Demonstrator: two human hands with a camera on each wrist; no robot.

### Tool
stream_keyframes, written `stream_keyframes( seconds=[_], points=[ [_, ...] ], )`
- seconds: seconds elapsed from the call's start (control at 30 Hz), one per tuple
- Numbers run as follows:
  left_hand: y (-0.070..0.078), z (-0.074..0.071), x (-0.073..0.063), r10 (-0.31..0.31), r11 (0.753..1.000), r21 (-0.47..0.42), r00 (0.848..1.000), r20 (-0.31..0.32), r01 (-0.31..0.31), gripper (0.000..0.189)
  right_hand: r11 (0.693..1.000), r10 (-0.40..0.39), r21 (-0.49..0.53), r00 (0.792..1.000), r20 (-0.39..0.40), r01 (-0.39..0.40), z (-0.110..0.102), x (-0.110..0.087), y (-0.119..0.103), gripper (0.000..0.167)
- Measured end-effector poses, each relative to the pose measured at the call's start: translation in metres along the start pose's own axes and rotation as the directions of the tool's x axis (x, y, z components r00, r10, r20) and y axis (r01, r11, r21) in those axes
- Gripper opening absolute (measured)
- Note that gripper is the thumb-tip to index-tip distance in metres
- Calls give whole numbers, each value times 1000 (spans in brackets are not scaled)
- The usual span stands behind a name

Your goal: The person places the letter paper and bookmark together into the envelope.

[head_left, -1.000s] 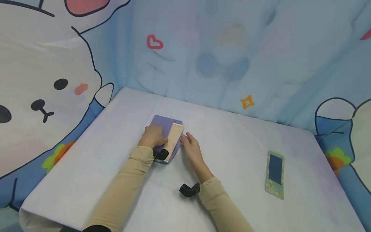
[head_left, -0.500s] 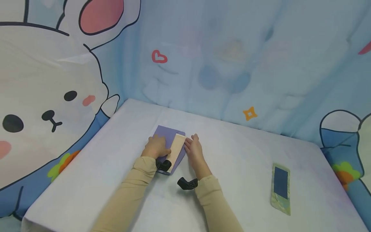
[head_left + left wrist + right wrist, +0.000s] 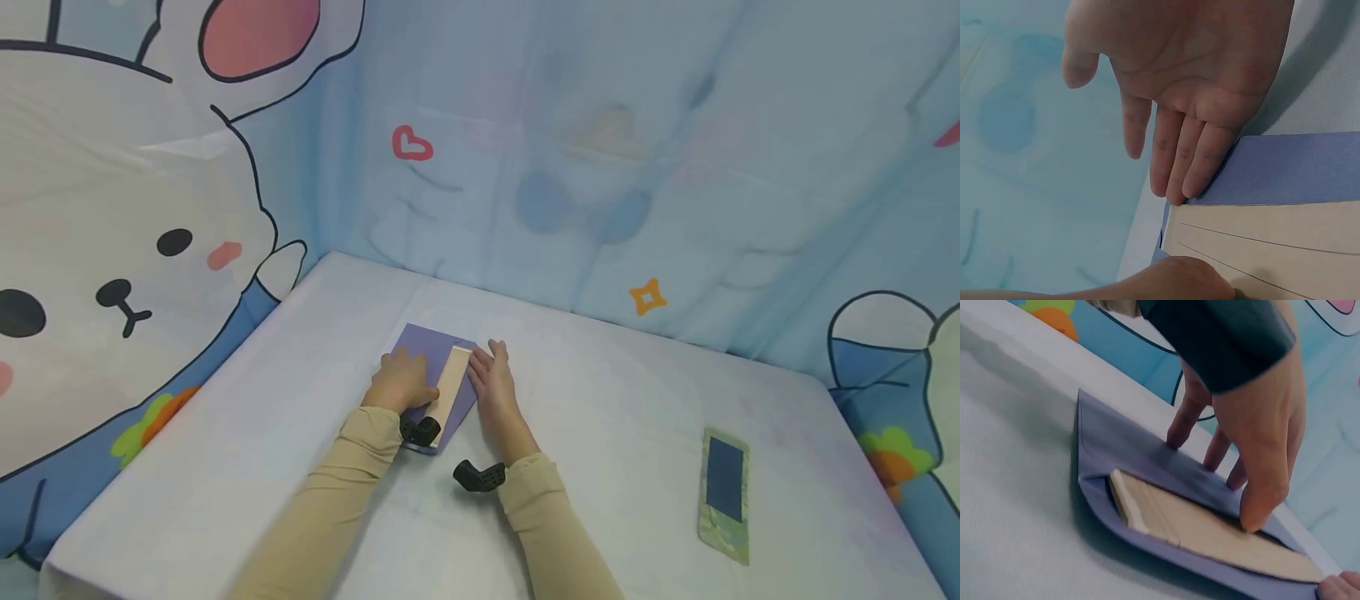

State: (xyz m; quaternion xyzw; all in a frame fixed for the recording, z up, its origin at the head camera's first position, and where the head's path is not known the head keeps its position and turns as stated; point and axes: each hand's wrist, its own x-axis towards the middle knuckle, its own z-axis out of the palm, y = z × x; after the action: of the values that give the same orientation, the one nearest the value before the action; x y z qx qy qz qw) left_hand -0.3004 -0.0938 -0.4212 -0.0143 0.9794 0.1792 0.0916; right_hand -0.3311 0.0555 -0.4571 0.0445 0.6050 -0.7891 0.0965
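Observation:
A purple paper sheet (image 3: 416, 343) lies on the white table with a narrow beige slab (image 3: 450, 387) on it, also seen in the right wrist view as a beige slab (image 3: 1210, 528) with a thick, layered end. Purple paper folds up along the slab's near edge there. My left hand (image 3: 400, 383) presses down with spread fingers on the purple sheet, its thumb on the slab. My right hand (image 3: 498, 396) stands at the sheet's right edge, fingers extended. In the left wrist view, the fingertips of the right hand (image 3: 1191, 81) meet the purple border by the slab's corner.
A flat green package with a dark blue panel (image 3: 724, 492) lies on the right part of the table (image 3: 600, 433). Behind the table hangs a light blue cartoon curtain (image 3: 480, 192). Black camera mounts (image 3: 478, 476) stick out from both wrists.
The head view has shifted. My right hand's fingers have straightened at the sheet's right edge and reach further along it. The left hand keeps pressing at the same spot on the sheet.

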Motion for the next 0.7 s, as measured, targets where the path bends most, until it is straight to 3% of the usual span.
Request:
stream_keyframes(
  seconds=[0.17,0.33,0.47,0.7],
  points=[
    [-1,1,0,0,1000,1,1000,-1,0,58,996,-30,82,998,56,25,-5,3,7,67],
    [0,1,-1,6,1000,-3,1000,7,-6,58,991,5,129,997,74,-15,-11,2,6,68],
    [-1,0,-3,14,1000,4,1000,17,-14,57,993,87,71,993,75,-92,-16,-5,-2,68],
    [-2,-3,-3,10,1000,1,1000,22,-10,57,974,204,-122,974,102,-192,-23,-21,-24,71]
  ],
)
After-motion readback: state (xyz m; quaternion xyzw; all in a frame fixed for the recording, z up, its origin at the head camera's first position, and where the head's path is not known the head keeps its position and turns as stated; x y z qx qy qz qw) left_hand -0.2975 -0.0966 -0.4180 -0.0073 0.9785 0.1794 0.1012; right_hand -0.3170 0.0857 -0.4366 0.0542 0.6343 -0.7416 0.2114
